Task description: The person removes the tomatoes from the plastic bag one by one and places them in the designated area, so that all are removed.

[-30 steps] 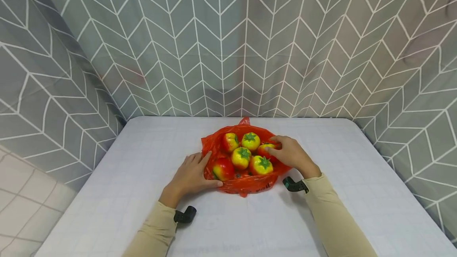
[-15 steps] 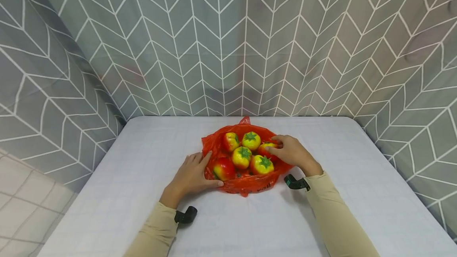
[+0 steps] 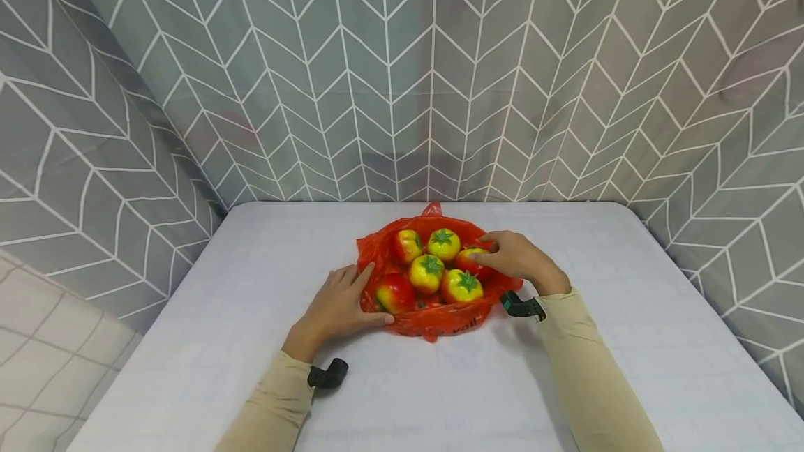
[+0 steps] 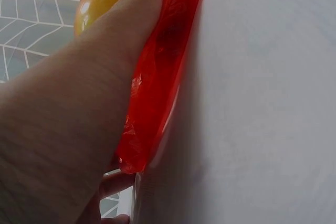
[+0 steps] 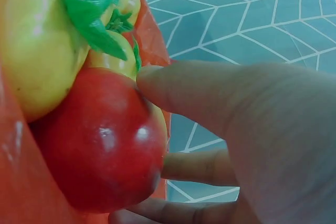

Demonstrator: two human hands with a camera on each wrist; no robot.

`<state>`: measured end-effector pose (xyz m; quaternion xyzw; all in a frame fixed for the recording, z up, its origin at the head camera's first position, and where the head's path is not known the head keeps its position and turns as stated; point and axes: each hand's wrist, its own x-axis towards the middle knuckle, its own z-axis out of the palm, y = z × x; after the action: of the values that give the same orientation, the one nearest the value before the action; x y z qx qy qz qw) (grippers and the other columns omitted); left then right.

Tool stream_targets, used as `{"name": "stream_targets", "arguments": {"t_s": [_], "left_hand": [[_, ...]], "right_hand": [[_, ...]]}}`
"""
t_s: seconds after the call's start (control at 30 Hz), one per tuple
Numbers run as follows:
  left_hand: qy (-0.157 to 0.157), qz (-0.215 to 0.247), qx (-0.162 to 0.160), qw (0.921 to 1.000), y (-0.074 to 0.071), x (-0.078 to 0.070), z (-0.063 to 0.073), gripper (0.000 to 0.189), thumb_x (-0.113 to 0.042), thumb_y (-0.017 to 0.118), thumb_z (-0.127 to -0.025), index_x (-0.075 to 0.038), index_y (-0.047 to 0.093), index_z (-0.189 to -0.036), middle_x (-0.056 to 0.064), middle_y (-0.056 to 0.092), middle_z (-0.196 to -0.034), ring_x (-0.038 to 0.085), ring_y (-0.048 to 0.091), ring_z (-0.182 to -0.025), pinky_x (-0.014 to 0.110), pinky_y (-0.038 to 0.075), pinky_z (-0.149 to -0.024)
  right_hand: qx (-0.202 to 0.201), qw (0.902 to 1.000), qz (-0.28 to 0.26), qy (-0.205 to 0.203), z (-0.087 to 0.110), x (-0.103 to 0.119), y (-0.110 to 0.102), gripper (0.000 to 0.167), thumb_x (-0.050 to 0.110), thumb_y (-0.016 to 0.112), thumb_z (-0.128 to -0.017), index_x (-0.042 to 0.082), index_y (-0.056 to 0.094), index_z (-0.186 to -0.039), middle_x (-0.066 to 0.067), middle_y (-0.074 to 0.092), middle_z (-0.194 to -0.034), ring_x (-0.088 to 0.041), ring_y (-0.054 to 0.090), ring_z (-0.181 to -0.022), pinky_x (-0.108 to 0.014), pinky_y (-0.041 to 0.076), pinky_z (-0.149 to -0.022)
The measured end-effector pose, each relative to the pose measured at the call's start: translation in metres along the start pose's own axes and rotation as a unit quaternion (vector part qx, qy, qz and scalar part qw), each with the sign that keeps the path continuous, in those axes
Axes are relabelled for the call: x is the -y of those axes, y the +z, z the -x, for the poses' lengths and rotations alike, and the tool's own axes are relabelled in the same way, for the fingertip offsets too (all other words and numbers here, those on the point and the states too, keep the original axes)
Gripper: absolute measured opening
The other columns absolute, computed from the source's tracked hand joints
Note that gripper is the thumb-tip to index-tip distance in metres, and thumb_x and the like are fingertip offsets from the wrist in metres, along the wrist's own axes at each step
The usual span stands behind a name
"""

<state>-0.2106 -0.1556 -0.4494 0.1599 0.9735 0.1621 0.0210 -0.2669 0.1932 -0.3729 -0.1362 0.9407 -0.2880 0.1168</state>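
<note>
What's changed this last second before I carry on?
Only the right hand: its wrist shifted slightly up the head view. It keeps hold of the same red fruit; nothing was let go. The left hand, red bag and other fruits stayed as they were.

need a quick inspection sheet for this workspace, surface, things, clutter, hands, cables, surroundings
surface: white tabletop, under the bag
job's things: red plastic bag, mouth open, with six red-and-yellow fruits visible inside, some showing green leafy tops
clutter: nothing seen
left hand: at the bag's left side, thumb on the front rim
right hand: thumb and fingers around the rightmost fruit
wrists: black device on the left, another on the right
cables: nothing seen
surroundings: gray zigzag-patterned curtain behind and at both sides, pale tiles lower left
</note>
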Motion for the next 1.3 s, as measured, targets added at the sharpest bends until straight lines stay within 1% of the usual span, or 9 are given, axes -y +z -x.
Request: {"name": "stream_targets", "arguments": {"t_s": [0.2, 0.4, 0.5, 0.6, 0.7, 0.8, 0.93, 1.07, 1.3], "left_hand": [[0.002, -0.003, -0.008, 1.0000, 0.000, 0.003, 0.000, 0.113, -0.079, 0.066, -0.073, -0.014, 0.031, -0.158, 0.016, 0.038, -0.154, 0.035, 0.031, -0.142, 0.053, 0.022, -0.118], [0.012, 0.006, -0.004, 0.9999, 0.003, 0.000, -0.001, 0.114, -0.082, 0.063, -0.073, -0.014, 0.031, -0.159, 0.017, 0.037, -0.155, 0.035, 0.031, -0.142, 0.054, 0.020, -0.119], [0.012, 0.006, -0.004, 0.9999, 0.003, -0.002, -0.001, 0.114, -0.082, 0.063, -0.073, -0.014, 0.031, -0.159, 0.016, 0.036, -0.156, 0.035, 0.031, -0.142, 0.054, 0.020, -0.119], [0.013, 0.005, -0.007, 0.9999, 0.002, -0.001, 0.000, 0.113, -0.080, 0.064, -0.073, -0.013, 0.032, -0.158, 0.017, 0.037, -0.156, 0.036, 0.031, -0.142, 0.054, 0.020, -0.119], [0.012, 0.003, -0.006, 0.9999, 0.002, 0.000, 0.002, 0.112, -0.079, 0.065, -0.074, -0.012, 0.032, -0.158, 0.017, 0.037, -0.155, 0.036, 0.031, -0.142, 0.054, 0.019, -0.119], [0.012, 0.003, -0.007, 0.9999, 0.001, 0.001, 0.002, 0.112, -0.079, 0.065, -0.074, -0.012, 0.033, -0.158, 0.017, 0.038, -0.154, 0.036, 0.031, -0.142, 0.055, 0.018, -0.119], [0.010, 0.007, -0.009, 0.9999, 0.000, 0.001, 0.002, 0.112, -0.079, 0.066, -0.074, -0.012, 0.033, -0.158, 0.018, 0.038, -0.154, 0.036, 0.031, -0.142, 0.055, 0.018, -0.119], [0.007, 0.010, -0.006, 0.9999, 0.000, 0.001, 0.002, 0.112, -0.079, 0.066, -0.073, -0.013, 0.033, -0.158, 0.017, 0.038, -0.154, 0.036, 0.031, -0.142, 0.054, 0.018, -0.119], [0.003, 0.013, -0.006, 0.9999, 0.001, 0.002, 0.002, 0.112, -0.079, 0.066, -0.073, -0.013, 0.033, -0.158, 0.017, 0.038, -0.154, 0.036, 0.031, -0.142, 0.054, 0.019, -0.119]], "right_hand": [[0.002, 1.0000, 0.007, -0.001, -0.001, 0.004, 0.002, 0.068, 0.046, 0.065, -0.095, -0.005, 0.054, -0.139, -0.023, 0.058, -0.135, -0.040, 0.052, -0.122, -0.058, 0.042, -0.104], [0.009, 0.9996, 0.022, 0.018, 0.004, 0.002, 0.003, 0.072, 0.051, 0.064, -0.094, -0.007, 0.057, -0.135, -0.023, 0.060, -0.131, -0.041, 0.054, -0.120, -0.057, 0.046, -0.100], [0.012, 0.9994, 0.021, 0.023, 0.004, 0.001, 0.004, 0.072, 0.054, 0.065, -0.093, -0.006, 0.061, -0.131, -0.021, 0.064, -0.125, -0.038, 0.057, -0.115, -0.054, 0.049, -0.096], [0.014, 0.9997, 0.012, 0.018, 0.004, 0.001, 0.005, 0.063, 0.052, 0.067, -0.092, -0.003, 0.068, -0.124, -0.014, 0.068, -0.113, -0.032, 0.059, -0.107, -0.050, 0.052, -0.093], [0.012, 0.9999, 0.009, 0.001, 0.003, 0.001, 0.005, 0.054, 0.048, 0.069, -0.092, 0.000, 0.072, -0.117, -0.008, 0.069, -0.102, -0.029, 0.059, -0.100, -0.046, 0.052, -0.089], [-0.008, 0.9998, 0.014, -0.010, 0.004, 0.001, 0.003, 0.053, 0.046, 0.069, -0.092, -0.001, 0.072, -0.117, -0.010, 0.069, -0.105, -0.030, 0.059, -0.102, -0.048, 0.051, -0.091], [-0.030, 0.9995, 0.006, -0.012, 0.008, 0.001, 0.000, 0.059, 0.046, 0.068, -0.093, -0.003, 0.067, -0.125, -0.016, 0.068, -0.117, -0.033, 0.058, -0.109, -0.053, 0.049, -0.096], [-0.037, 0.9992, -0.013, -0.013, 0.011, 0.002, -0.003, 0.061, 0.047, 0.069, -0.092, -0.002, 0.065, -0.129, -0.015, 0.067, -0.119, -0.033, 0.058, -0.110, -0.054, 0.048, -0.098], [-0.044, 0.9985, -0.023, -0.021, 0.013, 0.002, -0.004, 0.062, 0.047, 0.068, -0.093, -0.001, 0.063, -0.131, -0.016, 0.065, -0.123, -0.035, 0.057, -0.112, -0.056, 0.047, -0.099]]}}
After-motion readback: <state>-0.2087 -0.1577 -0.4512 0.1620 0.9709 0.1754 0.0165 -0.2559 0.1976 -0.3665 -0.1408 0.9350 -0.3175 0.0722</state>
